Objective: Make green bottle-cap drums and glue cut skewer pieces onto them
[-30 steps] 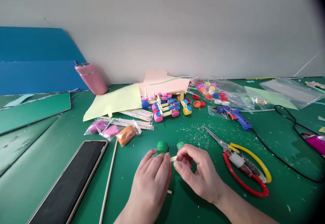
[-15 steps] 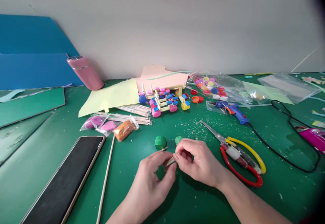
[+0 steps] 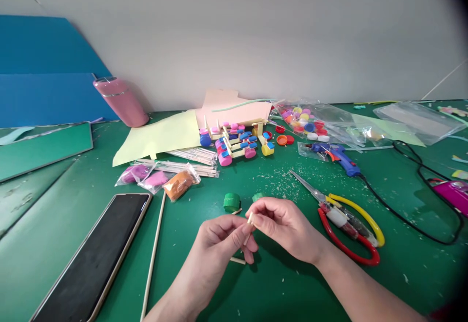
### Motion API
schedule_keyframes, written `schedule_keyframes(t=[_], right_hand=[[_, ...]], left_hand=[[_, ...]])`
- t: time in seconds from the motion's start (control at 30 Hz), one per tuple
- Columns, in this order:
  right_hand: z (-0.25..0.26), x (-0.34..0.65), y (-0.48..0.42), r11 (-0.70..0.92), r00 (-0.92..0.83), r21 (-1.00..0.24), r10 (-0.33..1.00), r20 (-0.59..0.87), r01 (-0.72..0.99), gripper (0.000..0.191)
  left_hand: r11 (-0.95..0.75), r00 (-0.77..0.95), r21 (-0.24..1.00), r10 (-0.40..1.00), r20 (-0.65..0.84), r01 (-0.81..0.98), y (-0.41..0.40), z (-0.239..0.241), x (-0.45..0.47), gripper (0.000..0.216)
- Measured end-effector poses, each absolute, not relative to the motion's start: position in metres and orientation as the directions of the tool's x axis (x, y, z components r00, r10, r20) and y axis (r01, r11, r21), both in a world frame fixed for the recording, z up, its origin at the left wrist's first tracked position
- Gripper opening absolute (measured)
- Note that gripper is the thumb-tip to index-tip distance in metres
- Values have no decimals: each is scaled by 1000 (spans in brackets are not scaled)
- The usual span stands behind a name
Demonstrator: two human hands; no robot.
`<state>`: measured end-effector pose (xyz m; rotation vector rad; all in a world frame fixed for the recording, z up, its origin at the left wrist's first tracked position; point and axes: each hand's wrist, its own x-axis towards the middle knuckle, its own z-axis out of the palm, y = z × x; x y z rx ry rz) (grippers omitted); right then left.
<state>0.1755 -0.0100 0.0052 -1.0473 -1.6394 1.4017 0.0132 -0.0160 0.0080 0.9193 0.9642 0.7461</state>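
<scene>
Between my two hands a short piece of wooden stick [image 3: 250,218] stands tilted. My left hand [image 3: 221,244] pinches its lower part with thumb and fingers. At its upper end, my right hand [image 3: 283,229] has thumb and forefinger closed on it. Another short stick piece [image 3: 238,260] lies on the table below my left fingers, and the tip of one more [image 3: 237,211] shows just beyond them. A round green bottle cap [image 3: 231,202] sits past my left hand. A second green piece [image 3: 258,197] is partly hidden behind my right hand.
Scissors [image 3: 338,219] and a blue glue gun [image 3: 336,157] with a black cord lie to the right. At left are a phone [image 3: 95,254], a long stick [image 3: 155,249] and bagged clay [image 3: 180,185]. Small cap-and-stick assemblies [image 3: 237,144] stand at the back beside a bag of caps [image 3: 307,120].
A stick piece now stands more upright between my fingertips. Another short piece now shows on the table under my left hand. My right hand has shifted slightly.
</scene>
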Motion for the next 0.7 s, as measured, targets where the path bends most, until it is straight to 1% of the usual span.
schedule_keyframes(t=[0.07, 0.17, 0.3, 0.47, 0.7], right_hand=[[3, 173, -11, 43, -393, -994, 920, 0, 101, 18], [0, 171, -11, 55, -351, -995, 936, 21, 88, 15], [-1, 172, -11, 67, -346, -996, 937, 40, 67, 14], [-2, 172, -9, 40, -365, -997, 931, 14, 64, 14], [-3, 172, -9, 32, -358, -995, 934, -2, 91, 15]], left_hand=[[432, 377, 886, 859, -346, -170, -16, 6, 13, 19], [451, 382, 872, 852, -357, -190, -17, 4, 12, 19], [475, 387, 855, 843, -374, -210, -17, 6, 12, 19], [522, 410, 830, 813, -414, -196, -16, 5, 11, 19], [551, 432, 811, 791, -433, -196, -17, 3, 9, 19]])
